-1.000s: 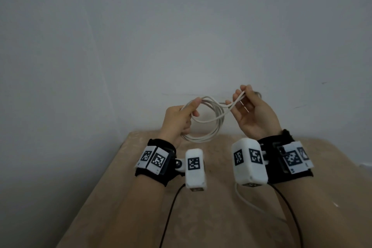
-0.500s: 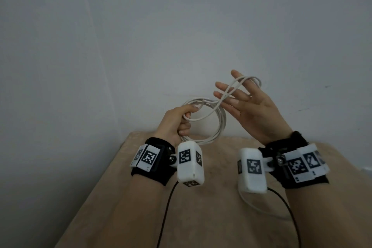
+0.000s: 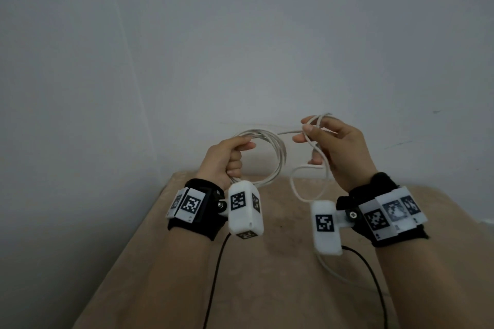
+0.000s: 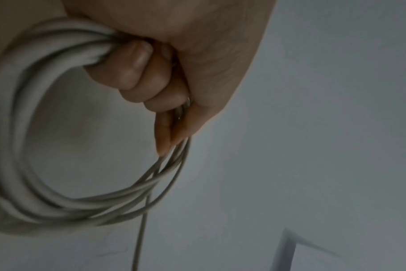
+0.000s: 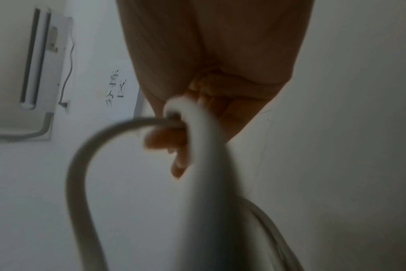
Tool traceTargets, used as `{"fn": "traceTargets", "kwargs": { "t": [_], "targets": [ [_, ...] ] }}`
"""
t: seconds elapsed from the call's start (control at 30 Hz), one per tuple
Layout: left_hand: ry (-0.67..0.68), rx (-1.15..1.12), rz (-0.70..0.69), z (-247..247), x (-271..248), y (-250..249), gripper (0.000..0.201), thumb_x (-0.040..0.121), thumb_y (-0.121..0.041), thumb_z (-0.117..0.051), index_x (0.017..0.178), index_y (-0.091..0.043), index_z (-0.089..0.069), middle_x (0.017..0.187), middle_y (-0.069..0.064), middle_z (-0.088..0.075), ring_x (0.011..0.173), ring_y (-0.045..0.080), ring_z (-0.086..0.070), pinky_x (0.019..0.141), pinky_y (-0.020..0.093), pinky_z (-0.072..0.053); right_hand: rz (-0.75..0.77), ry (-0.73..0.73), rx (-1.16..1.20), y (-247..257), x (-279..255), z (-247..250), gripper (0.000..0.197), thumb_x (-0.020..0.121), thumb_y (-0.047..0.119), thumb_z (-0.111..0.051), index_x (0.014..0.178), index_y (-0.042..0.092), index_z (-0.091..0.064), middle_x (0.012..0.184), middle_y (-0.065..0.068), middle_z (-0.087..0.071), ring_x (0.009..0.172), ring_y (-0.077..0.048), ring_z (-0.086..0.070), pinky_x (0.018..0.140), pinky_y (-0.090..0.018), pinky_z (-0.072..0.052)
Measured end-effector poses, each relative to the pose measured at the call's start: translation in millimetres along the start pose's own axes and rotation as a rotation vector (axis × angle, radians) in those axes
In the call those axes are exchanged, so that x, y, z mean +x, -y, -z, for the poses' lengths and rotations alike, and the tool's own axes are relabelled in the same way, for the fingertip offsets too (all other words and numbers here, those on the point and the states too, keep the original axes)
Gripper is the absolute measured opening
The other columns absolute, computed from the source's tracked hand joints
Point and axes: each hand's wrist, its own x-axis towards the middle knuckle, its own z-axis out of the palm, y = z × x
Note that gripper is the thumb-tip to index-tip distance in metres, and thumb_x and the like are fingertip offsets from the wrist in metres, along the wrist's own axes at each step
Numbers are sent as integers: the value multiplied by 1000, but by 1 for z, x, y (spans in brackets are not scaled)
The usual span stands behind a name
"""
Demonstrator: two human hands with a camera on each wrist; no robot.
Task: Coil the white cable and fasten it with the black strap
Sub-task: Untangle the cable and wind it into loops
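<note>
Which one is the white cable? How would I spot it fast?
Look above the far end of the beige table, where two hands are raised before the grey wall. The left hand grips the white cable as a round bundle of loops; a loose strand runs to the right hand. The other cords are black.

The white cable blurs close to the right wrist camera, its lower run cut off at the frame edge.

L hand grips cable coil; R hand holds slack

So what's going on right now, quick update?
Left hand grips the coil. Right hand holds loose cable, uncoiled. Strap not in sight.
</note>
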Motion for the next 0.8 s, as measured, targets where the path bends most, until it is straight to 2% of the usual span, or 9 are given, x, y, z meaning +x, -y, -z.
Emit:
{"fn": "traceTargets", "kwargs": {
  "t": [0.1,0.2,0.27,0.3,0.43,0.5,0.6,0.67,0.8],
  "targets": [
    [27,-21,36,-3,-2,-3,25,89,-20,-60,66,-11,-54,36,-11,-21,28,3,-15,30,15,-12,6,-40,39,1,1,-2,3,89,6,-61,87,5,-64,79,-15,-72,28,-9,-39,33,-16,-36],
    [93,120,6,-15,-7,-3,25,89,-21,-60,66,-12,-56,37,-11,-23,30,3,-15,33,16,-10,38,-119,-46,-3,2,-9,7,87,7,-65,92,2,-65,78,-14,-73,34,-14,-51,34,-21,-42],
    [150,234,-32,-28,-14,-1,19,88,-21,-63,72,-13,-64,38,-12,-27,33,3,-16,37,19,-9,45,-144,-134,-8,2,-14,11,85,11,-69,95,7,-68,73,-8,-74,39,-24,-57,40,-29,-49],
    [177,262,-44,-34,-17,0,14,88,-20,-64,75,-15,-66,40,-12,-28,34,3,-15,39,19,-9,41,-146,-153,-9,1,-18,11,85,12,-70,95,9,-69,72,-6,-74,38,-24,-55,41,-31,-50],
    [234,240,-28,-44,-17,5,25,87,-23,-65,63,-20,-64,43,-11,-21,35,3,-14,37,17,-9,22,-163,-29,-10,-1,-27,11,87,10,-66,98,9,-67,80,-6,-75,48,-18,-64,43,-22,-49],
    [292,227,-10,-42,-18,4,21,85,-34,-67,73,-17,-69,42,-12,-22,35,3,-13,37,18,-8,43,-234,40,-9,0,-26,13,89,10,-64,100,4,-65,85,-7,-75,52,-17,-66,44,-21,-50],
    [386,242,-34,-37,-18,4,39,70,-43,-70,84,-7,-64,41,-12,-24,34,2,-16,36,17,-10,44,-347,207,-8,3,-20,10,91,9,-61,99,4,-59,88,-11,-73,55,-19,-69,46,-23,-52],
    [380,320,-89,-37,-19,5,31,66,-38,-73,72,-9,-62,42,-11,-26,33,2,-18,37,17,-12,3,-350,331,-9,6,-15,9,93,9,-58,100,4,-56,90,-14,-71,62,-21,-71,50,-24,-54],
    [225,240,-98,-33,-13,4,33,80,-32,-72,63,-13,-52,39,-10,-25,31,4,-16,35,16,-11,-127,-212,447,-3,11,0,16,95,16,-55,99,2,-61,92,-15,-73,83,-24,-73,68,-31,-59]
  ]
}}
